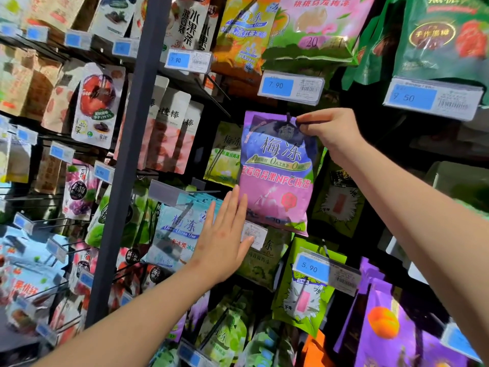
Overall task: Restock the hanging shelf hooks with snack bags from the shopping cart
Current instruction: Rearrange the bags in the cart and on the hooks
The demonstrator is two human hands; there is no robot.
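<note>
A wall of hanging snack bags fills the view, split by a dark upright post (127, 165) that runs from the top edge down to the lower left. Right of the post, in the middle of the display, a purple-and-pink bag (277, 176) hangs with its long axis near vertical. Its hang-hole end is up, its sealed bottom is down, and its printed face is turned outward, so the lettering reads upright. It lies in front of a pale green bag (225, 154) on its left and a dark green-edged bag (336, 197) on its right. The right hand (330, 131) reaches in from the right and pinches the bag's top edge just beside the hang hole, thumb and fingertips closed on the film. Something dark shows at the hole, but whether a hook passes through it cannot be told. The left hand (225, 234) is flat, its fingers straight and close together. Its fingertips touch the bag's lower left edge and its palm is over a small white tag (255, 234). A stack of light blue bags (180, 226) hangs just left of that hand. Blue price labels read 9.50 (431, 99) at the upper right, 7.90 (289, 87) directly above the bag, and 5.90 (325, 271) below it.
</note>
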